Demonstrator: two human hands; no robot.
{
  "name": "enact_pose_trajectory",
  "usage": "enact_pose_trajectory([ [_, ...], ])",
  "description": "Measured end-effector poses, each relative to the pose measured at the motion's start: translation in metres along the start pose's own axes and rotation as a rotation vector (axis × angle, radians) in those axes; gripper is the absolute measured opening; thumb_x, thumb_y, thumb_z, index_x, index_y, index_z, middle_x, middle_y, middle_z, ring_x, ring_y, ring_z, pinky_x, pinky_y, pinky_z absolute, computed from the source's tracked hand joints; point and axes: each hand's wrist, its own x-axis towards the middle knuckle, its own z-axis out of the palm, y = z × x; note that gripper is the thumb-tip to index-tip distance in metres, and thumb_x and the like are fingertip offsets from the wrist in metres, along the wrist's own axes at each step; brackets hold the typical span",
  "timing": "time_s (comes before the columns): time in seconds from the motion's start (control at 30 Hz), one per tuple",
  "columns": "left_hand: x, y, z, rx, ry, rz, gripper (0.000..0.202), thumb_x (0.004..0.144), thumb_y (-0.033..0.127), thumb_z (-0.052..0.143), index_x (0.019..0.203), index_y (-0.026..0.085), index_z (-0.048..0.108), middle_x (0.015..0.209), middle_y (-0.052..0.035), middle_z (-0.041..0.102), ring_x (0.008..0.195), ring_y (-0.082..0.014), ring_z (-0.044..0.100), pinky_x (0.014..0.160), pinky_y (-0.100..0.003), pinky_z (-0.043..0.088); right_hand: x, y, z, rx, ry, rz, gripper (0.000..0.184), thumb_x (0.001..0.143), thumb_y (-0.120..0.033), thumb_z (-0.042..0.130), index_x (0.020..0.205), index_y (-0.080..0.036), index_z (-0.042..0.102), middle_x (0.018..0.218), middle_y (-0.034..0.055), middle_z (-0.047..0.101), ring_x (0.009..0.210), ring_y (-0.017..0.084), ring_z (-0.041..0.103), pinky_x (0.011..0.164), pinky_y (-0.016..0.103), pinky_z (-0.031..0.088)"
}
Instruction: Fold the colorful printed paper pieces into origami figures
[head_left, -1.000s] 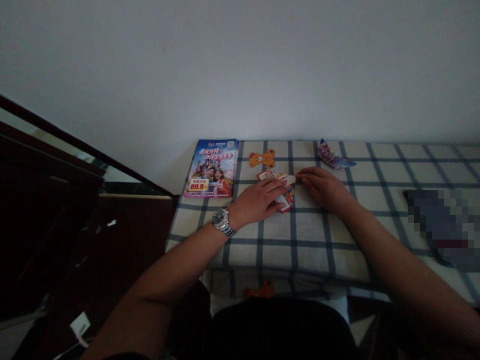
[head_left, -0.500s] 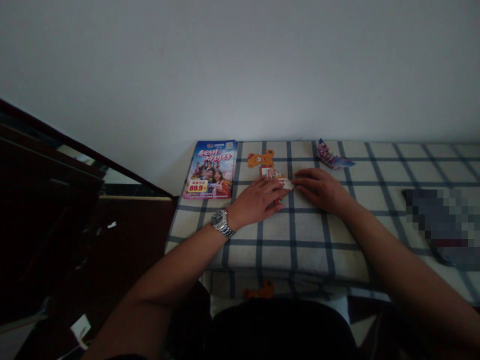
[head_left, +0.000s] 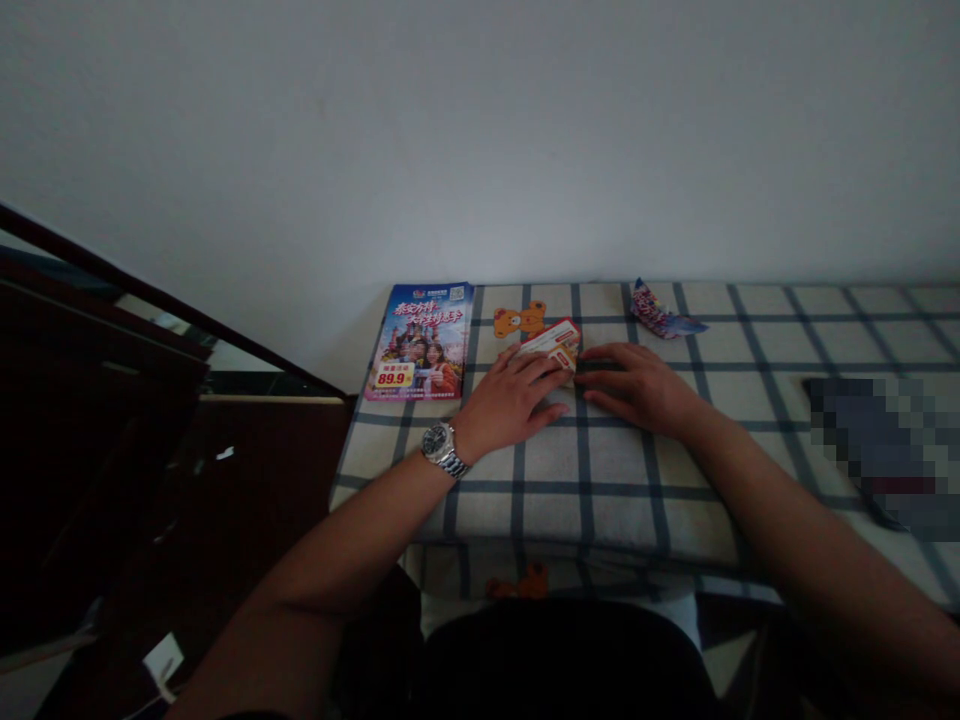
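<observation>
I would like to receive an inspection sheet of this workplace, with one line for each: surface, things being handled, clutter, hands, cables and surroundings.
Surface: checked tablecloth with a bear motif.
Things being handled: folded printed paper, partly hidden by fingers.
Clutter: flyer stack at left; crumpled or folded purple-blue paper at back; dark object at right, pixelated, identity unclear.
Hands: left hand lies over the paper, wristwatch on its wrist; right hand has fingertips at the paper's right edge, contact unclear.
Cables: pale cord-like strip at lower left, too dim to confirm.
Surroundings: plain wall behind; dark floor at left.
</observation>
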Motion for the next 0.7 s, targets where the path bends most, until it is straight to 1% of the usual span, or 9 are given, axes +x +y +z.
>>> enact_pose_trajectory([
  [0.17,-0.002,-0.001,0.002,0.013,-0.015,-0.009,0.049,0.108,0.048,0.053,0.150,0.024,0.056,0.152,-0.0094,0.057,0.144,-0.0302,0.048,0.124,-0.054,0.038,0.002,0.000,0.001,0.044,0.005,0.023,0.026,0.102,-0.035,0.063,0.121,-0.028,0.079,0.137,0.0124,0.070,0.123,0.035,0.067,0.103,0.057,0.053],
  [0.27,-0.002,-0.002,0.002,0.001,-0.024,0.009,0.049,0.108,0.047,0.053,0.150,0.022,0.056,0.155,-0.0110,0.054,0.144,-0.0302,0.049,0.124,-0.053,0.040,0.003,0.000,0.001,0.092,0.053,0.043,0.026,0.103,-0.032,0.061,0.123,-0.028,0.077,0.133,0.0121,0.071,0.122,0.033,0.068,0.103,0.055,0.055],
  [0.37,-0.001,-0.002,0.002,-0.032,-0.031,0.042,0.048,0.109,0.045,0.052,0.150,0.020,0.056,0.153,-0.0120,0.055,0.142,-0.0292,0.051,0.122,-0.051,0.044,0.003,0.001,0.002,0.129,0.121,0.080,0.025,0.103,-0.029,0.059,0.124,-0.027,0.074,0.129,0.0121,0.071,0.119,0.030,0.069,0.103,0.052,0.057],
  [0.5,0.000,-0.001,0.003,-0.095,-0.032,0.113,0.047,0.109,0.044,0.052,0.148,0.019,0.057,0.150,-0.0117,0.057,0.143,-0.0288,0.051,0.123,-0.049,0.045,0.004,0.003,0.007,0.128,0.185,0.113,0.022,0.103,-0.030,0.060,0.119,-0.025,0.074,0.118,0.0128,0.072,0.109,0.030,0.071,0.097,0.051,0.060],
  [0.6,-0.001,-0.001,0.006,-0.136,-0.019,0.147,0.046,0.108,0.045,0.053,0.147,0.021,0.057,0.150,-0.0115,0.058,0.142,-0.0287,0.052,0.122,-0.050,0.046,0.004,0.004,0.011,0.100,0.196,0.137,0.021,0.102,-0.030,0.061,0.119,-0.024,0.074,0.117,0.0131,0.071,0.108,0.030,0.070,0.095,0.050,0.060],
  [0.7,-0.001,-0.001,0.006,-0.157,-0.023,0.177,0.043,0.108,0.045,0.054,0.144,0.023,0.060,0.148,-0.0107,0.060,0.138,-0.0279,0.056,0.118,-0.050,0.049,0.004,0.004,0.013,0.077,0.178,0.154,0.020,0.102,-0.033,0.063,0.115,-0.023,0.074,0.115,0.0129,0.071,0.104,0.030,0.069,0.092,0.048,0.060],
])
